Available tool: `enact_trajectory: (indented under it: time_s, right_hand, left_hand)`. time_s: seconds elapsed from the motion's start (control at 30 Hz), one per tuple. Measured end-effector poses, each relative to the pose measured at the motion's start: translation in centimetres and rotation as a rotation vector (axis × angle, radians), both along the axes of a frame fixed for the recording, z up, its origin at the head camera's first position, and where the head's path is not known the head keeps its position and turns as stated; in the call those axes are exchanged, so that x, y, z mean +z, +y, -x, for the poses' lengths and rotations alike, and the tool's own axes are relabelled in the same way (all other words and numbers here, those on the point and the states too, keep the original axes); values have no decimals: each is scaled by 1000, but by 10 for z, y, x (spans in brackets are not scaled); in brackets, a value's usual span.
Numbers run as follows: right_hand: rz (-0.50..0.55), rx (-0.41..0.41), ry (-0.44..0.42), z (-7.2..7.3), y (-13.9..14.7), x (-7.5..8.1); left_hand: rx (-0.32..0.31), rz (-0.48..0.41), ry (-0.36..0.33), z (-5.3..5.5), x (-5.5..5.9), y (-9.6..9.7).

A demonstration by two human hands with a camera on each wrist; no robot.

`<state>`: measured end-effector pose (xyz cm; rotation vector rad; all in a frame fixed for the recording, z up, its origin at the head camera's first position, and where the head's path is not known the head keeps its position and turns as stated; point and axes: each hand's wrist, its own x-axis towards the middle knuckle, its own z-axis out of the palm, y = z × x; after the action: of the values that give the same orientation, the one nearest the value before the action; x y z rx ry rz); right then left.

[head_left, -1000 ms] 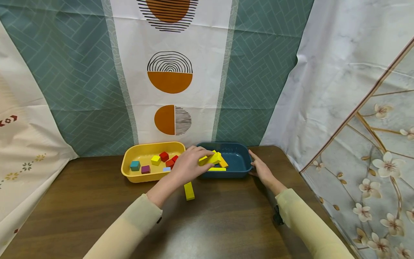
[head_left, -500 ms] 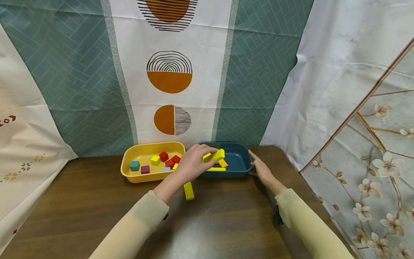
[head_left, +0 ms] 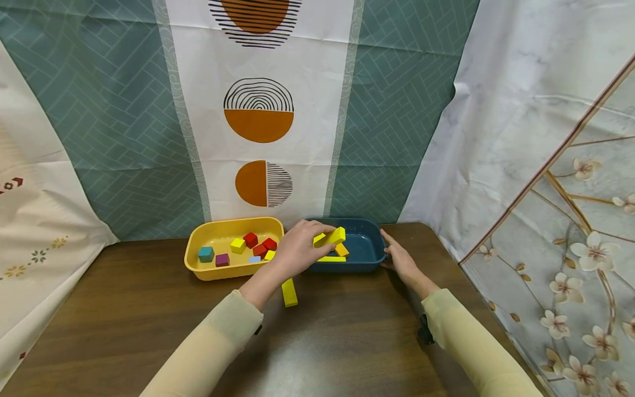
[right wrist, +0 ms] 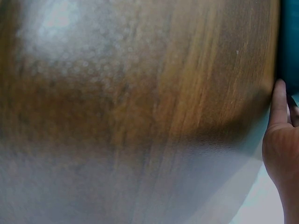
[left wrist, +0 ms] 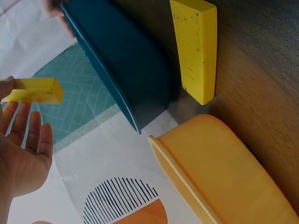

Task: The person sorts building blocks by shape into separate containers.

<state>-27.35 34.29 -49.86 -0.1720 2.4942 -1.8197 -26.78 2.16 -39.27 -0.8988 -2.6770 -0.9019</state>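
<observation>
My left hand (head_left: 300,248) pinches a long yellow block (head_left: 338,236) between thumb and fingertips, above the left part of the dark blue bin (head_left: 368,266). In the left wrist view, the thumb lies on one side of this block (left wrist: 44,91) with fingertips opposite; the other fingers extend loosely. Several yellow blocks lie in the blue bin, one an orange-yellow piece (head_left: 341,250); my left hand partly hides them. My right hand (head_left: 403,263) rests against the bin's right end, its visible fingers fairly straight along the wall in the right wrist view. Another yellow block (head_left: 290,293) lies on the table.
Left of the blue bin stands a yellow bin (head_left: 213,274) holding several small cubes, among them a teal cube (head_left: 205,254), a purple cube (head_left: 222,259) and red ones. Fabric curtains (head_left: 397,138) hang behind and beside the brown wooden table (head_left: 337,342).
My left hand has moved slightly right with the yellow block over the blue bin, uncovering a yellow cube in the yellow bin. My right hand has stayed at the bin's right end.
</observation>
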Motion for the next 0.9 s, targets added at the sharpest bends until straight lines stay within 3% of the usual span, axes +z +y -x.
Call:
enact_trajectory:
  time_s: [0.6, 0.9]
  right_hand:
    - [1, -5, -6, 4, 1, -3]
    - [-5, -12, 7, 4, 1, -5]
  left_hand:
    - [15, 1, 1, 9, -4, 3]
    - [53, 81, 34, 18, -8, 7]
